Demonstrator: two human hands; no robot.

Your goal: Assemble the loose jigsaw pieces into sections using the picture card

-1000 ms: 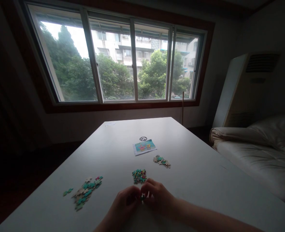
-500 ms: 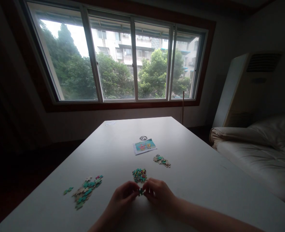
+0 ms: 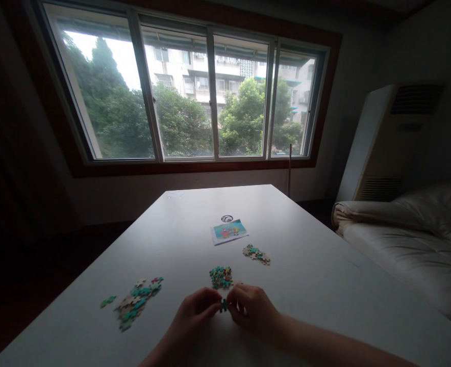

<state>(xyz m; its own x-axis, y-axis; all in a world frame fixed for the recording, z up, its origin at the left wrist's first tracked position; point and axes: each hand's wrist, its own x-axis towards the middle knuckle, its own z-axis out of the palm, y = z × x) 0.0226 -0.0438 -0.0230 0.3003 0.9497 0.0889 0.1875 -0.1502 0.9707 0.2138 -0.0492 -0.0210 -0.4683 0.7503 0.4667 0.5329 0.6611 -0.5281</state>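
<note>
Between my two hands is a small dark green jigsaw piece (image 3: pixel 223 305), pinched from both sides; whether it is one piece or two joined is too small to tell. My left hand (image 3: pixel 197 309) grips its left edge with thumb and forefinger. On the other edge, the fingertips of my right hand (image 3: pixel 253 309) are closed. Just beyond my fingers lies a heap of mixed-colour jigsaw pieces (image 3: pixel 221 277). A larger spread of green and tan jigsaw pieces (image 3: pixel 135 303) is off to the left.
The white table (image 3: pixel 309 285) stretches toward the window (image 3: pixel 183 102). Farther out lie a picture card (image 3: pixel 229 232), a round black-and-white item (image 3: pixel 226 218) and a small pile of pieces (image 3: pixel 256 254). A pale sofa (image 3: pixel 394 244) stands at the right.
Both hands stay close together on the piece, which has turned slightly and come a touch nearer. The right-hand fingers have shifted a little; the piles look the same.
</note>
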